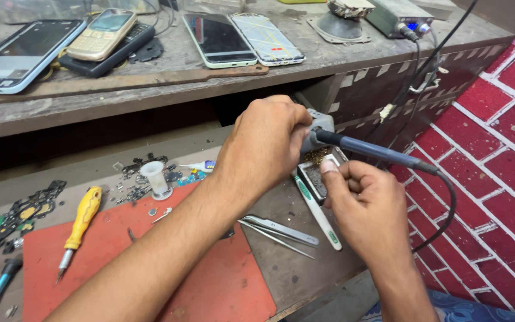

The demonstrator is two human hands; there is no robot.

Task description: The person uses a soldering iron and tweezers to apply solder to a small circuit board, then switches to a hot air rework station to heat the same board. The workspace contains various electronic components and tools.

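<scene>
My left hand (263, 146) is closed around the grey grip of a soldering iron (365, 149), whose dark blue handle and black cord run off to the right. The iron's tip is hidden behind the hand, down by a small grey metal holder (316, 179) with brass-coloured wool in it. My right hand (365, 209) grips that holder from the right, thumb on its rim. Both hands are above the right end of a worn workbench (293, 268), just past the edge of an orange mat (120, 250).
Steel tweezers (281, 229) and white-green tweezers (320, 214) lie under my arms. A yellow screwdriver (81, 223), a small white pot (155, 179) and loose phone parts (19, 217) lie left. Several phones (222, 39) rest on the upper shelf. Red brick-pattern wall (496, 167) at right.
</scene>
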